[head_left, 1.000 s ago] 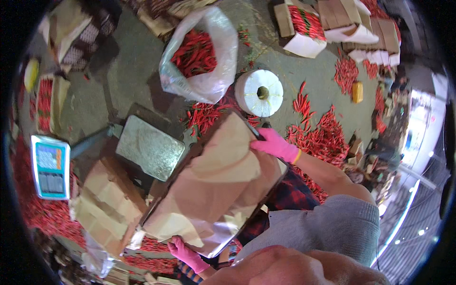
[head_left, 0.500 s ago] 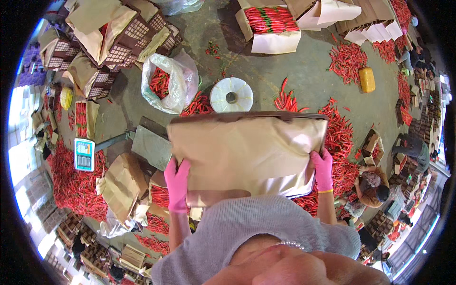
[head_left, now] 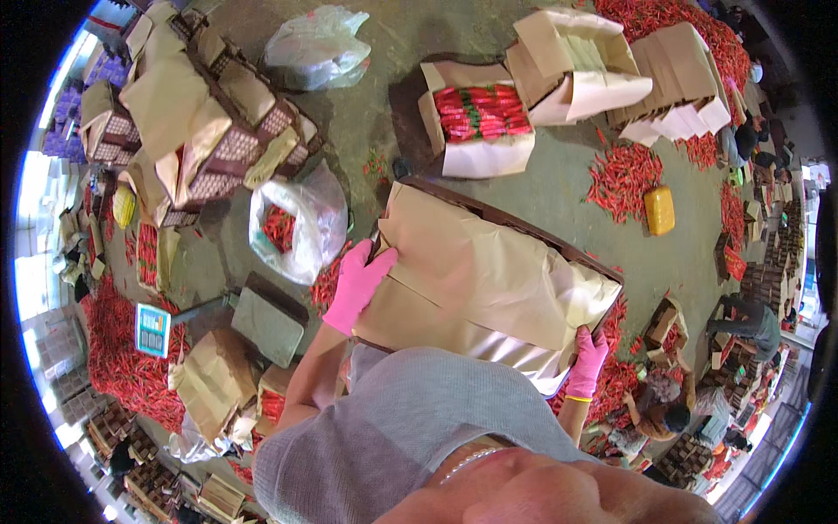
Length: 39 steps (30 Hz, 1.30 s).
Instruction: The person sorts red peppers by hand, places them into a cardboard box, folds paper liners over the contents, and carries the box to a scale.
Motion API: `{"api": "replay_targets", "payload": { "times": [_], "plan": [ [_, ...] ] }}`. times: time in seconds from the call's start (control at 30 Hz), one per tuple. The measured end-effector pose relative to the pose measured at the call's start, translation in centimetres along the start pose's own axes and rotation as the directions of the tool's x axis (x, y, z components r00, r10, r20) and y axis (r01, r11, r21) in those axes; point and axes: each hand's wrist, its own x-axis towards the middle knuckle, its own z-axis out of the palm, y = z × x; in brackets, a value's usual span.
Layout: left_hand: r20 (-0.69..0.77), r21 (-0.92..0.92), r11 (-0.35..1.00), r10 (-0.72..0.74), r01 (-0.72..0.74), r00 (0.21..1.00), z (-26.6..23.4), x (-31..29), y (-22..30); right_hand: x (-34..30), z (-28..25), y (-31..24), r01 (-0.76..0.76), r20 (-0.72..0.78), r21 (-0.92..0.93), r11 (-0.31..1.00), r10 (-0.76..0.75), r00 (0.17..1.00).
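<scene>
Both gloved hands carry the paper-covered crate, which is up in front of the torso, above the floor; the left hand is curled round its left end, thumb over the paper; the right hand grips the lower right corner, fingers bent round the edge. The crate slants, its right end nearer the body; if the load is heavy (its contents are hidden under the paper), an uneven pull could twist it out of the right hand, which seems to have the smaller hold; smooth gloves on loose, creased paper could also slip, so that the sheet tears or slides while the crate drops. Near the left end stands the plastic bag of red chillies; a careless swing might knock it over; beyond the far edge, the open carton could be bumped too, and a foot might crush the chilli pile by the right hand.
</scene>
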Motion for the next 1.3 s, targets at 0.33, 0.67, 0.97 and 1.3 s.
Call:
{"api": "replay_targets", "payload": {
  "times": [0.33, 0.67, 0.97, 1.3],
  "plan": [
    [-0.179, 0.200, 0.978, -0.024, 0.060, 0.984, -8.0, 26.7, 15.5, 20.8, 26.0, -15.3, 0.103, 0.212, -0.029, 0.994, -0.095, 0.973],
    [-0.317, -0.127, 0.991, 0.005, -0.048, 0.948, -17.8, 47.0, 29.5, 34.6, 52.7, -35.9, 0.279, 0.391, 0.025, 0.960, -0.266, 0.881],
    [-0.488, -0.299, 0.939, 0.001, -0.169, 0.873, -20.6, 70.2, 42.8, 52.5, 78.1, -54.1, 0.369, 0.553, -0.040, 0.928, -0.287, 0.782],
    [-0.499, -0.523, 0.811, -0.044, -0.261, 0.865, -22.3, 103.4, 55.2, 73.2, 103.0, -74.2, 0.282, 0.603, -0.092, 0.955, -0.172, 0.779]
  ]
}}
